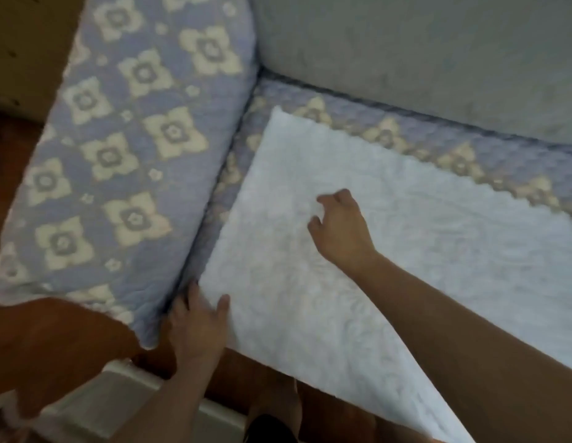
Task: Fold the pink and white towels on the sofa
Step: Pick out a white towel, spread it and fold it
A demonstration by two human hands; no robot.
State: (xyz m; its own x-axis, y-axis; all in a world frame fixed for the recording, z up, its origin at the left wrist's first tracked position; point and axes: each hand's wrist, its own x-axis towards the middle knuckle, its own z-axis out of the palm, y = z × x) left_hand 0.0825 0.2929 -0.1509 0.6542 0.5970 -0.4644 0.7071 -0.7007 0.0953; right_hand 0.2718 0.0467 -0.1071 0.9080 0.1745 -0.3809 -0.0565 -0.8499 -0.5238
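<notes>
my left hand (198, 327) flat on near-left corner of white towel (390, 251), fingers straight, just pressing. towel spread over sofa seat (422, 139), front edge hanging off. right hand (339, 228) mid-towel, fingers curled, pinching fabric i think, bit blurry tho. patterned armrest (118, 155) left of towel, grey back cushion (406, 52) behind it.

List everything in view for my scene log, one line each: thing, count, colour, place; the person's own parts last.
white towel: one, white, spread flat on the sofa seat, near edge hanging over the front.
sofa cover: one, lavender with cream flower pattern, on the seat under the towel.
armrest: one, same lavender flowered cover, left of the towel.
back cushion: one, grey-green, behind the seat.
floor: brown, at left.
left hand: one, fingers straight, at the towel's near left corner.
right hand: one, fingers curled, on the towel's middle.
</notes>
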